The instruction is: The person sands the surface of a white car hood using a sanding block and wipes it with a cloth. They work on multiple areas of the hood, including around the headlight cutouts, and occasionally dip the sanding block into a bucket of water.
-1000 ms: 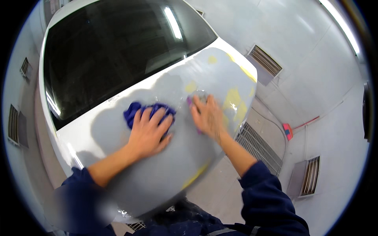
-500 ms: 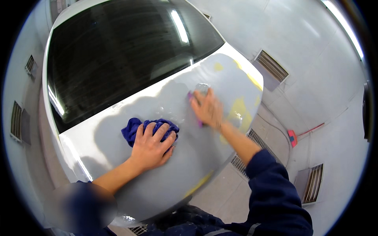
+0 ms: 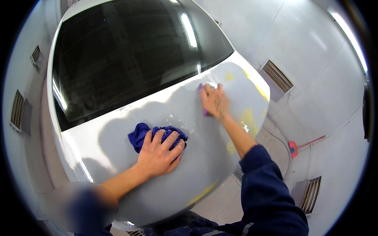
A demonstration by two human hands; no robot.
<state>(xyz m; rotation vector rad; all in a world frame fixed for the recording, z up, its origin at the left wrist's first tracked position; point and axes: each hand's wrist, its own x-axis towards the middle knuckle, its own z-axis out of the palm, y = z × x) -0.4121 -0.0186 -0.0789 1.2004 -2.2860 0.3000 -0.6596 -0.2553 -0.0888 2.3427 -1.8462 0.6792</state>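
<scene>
In front of me is the white car's sloping body panel (image 3: 157, 188), coated with grey primer and showing several yellow patches. My left hand (image 3: 159, 155) rests on a crumpled blue cloth (image 3: 140, 135), its fingers curved over the cloth and pressing it to the panel. Farther right, my right hand (image 3: 215, 102) grips a slim purple block (image 3: 201, 87), which looks like a sanding block, and holds it down on the grey surface near the glass. The block's underside is hidden. Small wet, shiny spots dot the primer between my hands.
The car's dark window (image 3: 134, 59) rises beyond the panel. A red broom-like tool (image 3: 293, 149) with a long handle lies at the right, near a hose or cable (image 3: 289, 161) on the floor. Louvred vents (image 3: 277, 75) line the pale walls.
My right hand has slid the purple block over the panel toward the window. My left hand stays on the cloth at about the same spot. The whole view has shifted slightly.
</scene>
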